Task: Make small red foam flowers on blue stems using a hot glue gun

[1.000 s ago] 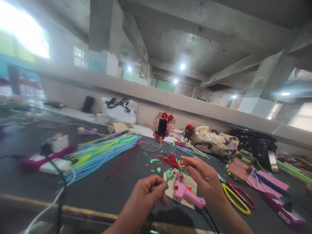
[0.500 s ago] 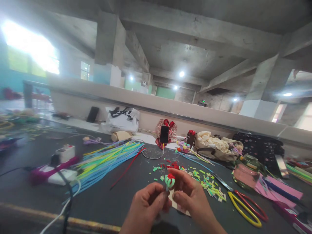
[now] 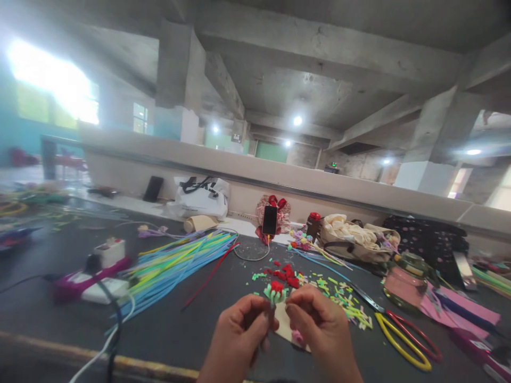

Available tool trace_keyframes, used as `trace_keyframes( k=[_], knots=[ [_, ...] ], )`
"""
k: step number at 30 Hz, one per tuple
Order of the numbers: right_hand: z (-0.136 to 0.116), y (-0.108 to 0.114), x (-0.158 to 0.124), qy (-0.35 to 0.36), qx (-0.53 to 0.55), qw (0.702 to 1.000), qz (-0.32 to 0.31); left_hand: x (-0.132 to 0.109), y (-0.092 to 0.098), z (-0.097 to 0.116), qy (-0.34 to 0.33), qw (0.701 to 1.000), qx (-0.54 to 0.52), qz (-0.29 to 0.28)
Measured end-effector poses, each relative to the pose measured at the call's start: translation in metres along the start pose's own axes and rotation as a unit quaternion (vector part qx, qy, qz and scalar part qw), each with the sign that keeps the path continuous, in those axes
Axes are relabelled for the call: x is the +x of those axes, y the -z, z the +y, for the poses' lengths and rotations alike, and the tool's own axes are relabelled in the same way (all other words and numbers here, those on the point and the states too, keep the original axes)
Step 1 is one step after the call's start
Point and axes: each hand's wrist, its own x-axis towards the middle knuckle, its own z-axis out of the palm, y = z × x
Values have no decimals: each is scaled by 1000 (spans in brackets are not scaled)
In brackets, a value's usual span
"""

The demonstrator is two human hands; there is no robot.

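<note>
My left hand (image 3: 244,332) pinches a small flower (image 3: 275,291) by its stem, just above the table. The flower has mint-green outer petals curled around a red middle and looks made of pipe-cleaner pieces. Close by on its right is my right hand (image 3: 317,324), with thumb and forefinger pressed together near the petals; what they hold, if anything, is too small to make out. Red cut pieces (image 3: 288,274) lie just behind the flower. Under the hands is a cream card (image 3: 284,323) with a pink piece (image 3: 297,336) on it.
Yellow-green snippets (image 3: 343,300) lie scattered right of the hands, before scissors (image 3: 403,340) with yellow and red handles. Long pipe cleaners (image 3: 183,268) and a power strip (image 3: 104,290) are at the left. A phone (image 3: 270,219) stands behind; a jar (image 3: 405,282) is right.
My right hand has come down from above the flower to its right side, and its fingers have closed together. The flower has dipped slightly left, still in my left hand.
</note>
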Motion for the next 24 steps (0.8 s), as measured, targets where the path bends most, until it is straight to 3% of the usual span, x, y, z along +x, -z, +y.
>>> trace_keyframes(
  k=[4,8,24],
  knots=[
    [0,-8,-2,-81,53,995,25,0,-1,-2,-19,1000,5,17],
    [-1,-11,-2,-107,94,989,42,-2,-2,-2,-29,999,14,27],
    [3,-14,-1,-91,59,993,47,-5,-6,2,-33,997,57,48]
  ],
)
